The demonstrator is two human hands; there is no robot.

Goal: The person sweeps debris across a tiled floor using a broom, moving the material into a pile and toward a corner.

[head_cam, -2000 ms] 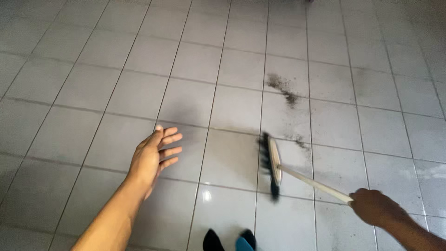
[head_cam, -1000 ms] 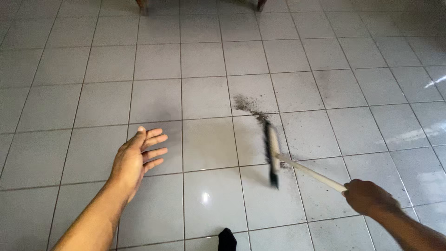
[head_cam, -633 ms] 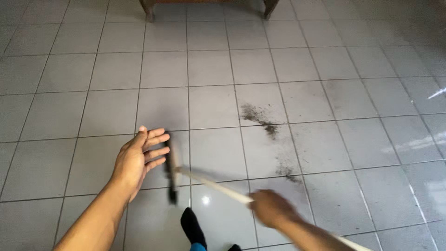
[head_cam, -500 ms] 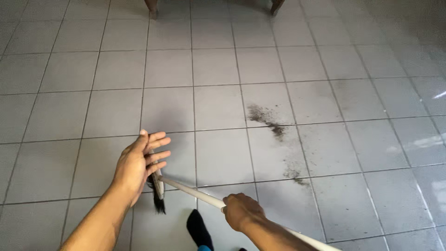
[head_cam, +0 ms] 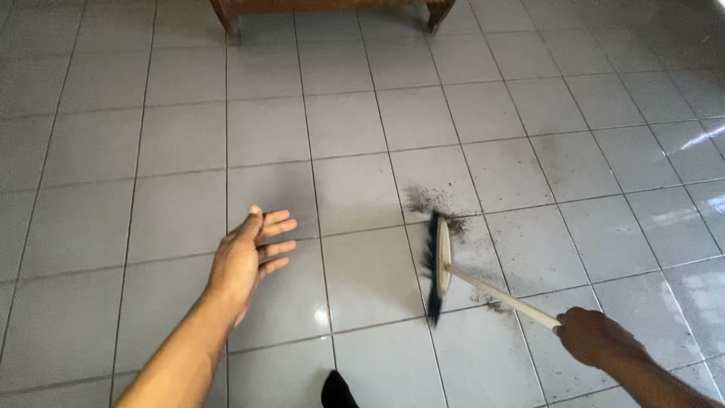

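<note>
My right hand (head_cam: 600, 338) grips the pale wooden handle of a broom (head_cam: 438, 266) at the lower right. The broom's head, with black bristles, rests on the grey tiled floor just below a patch of dark dirt (head_cam: 434, 205). A smaller smear of dirt (head_cam: 491, 304) lies by the handle. My left hand (head_cam: 245, 257) hangs out over the floor at the left, empty, with its fingers spread and pointing right.
Two brown wooden furniture legs (head_cam: 226, 17) stand at the top edge of the view. The toe of a dark shoe (head_cam: 337, 391) shows at the bottom centre. Glossy grey tiles (head_cam: 136, 136) with light glare at the right cover the floor.
The broom head has swung from beside my left hand back to the right, up to the dirt patch. My right hand moved right with it. The left hand stayed spread.
</note>
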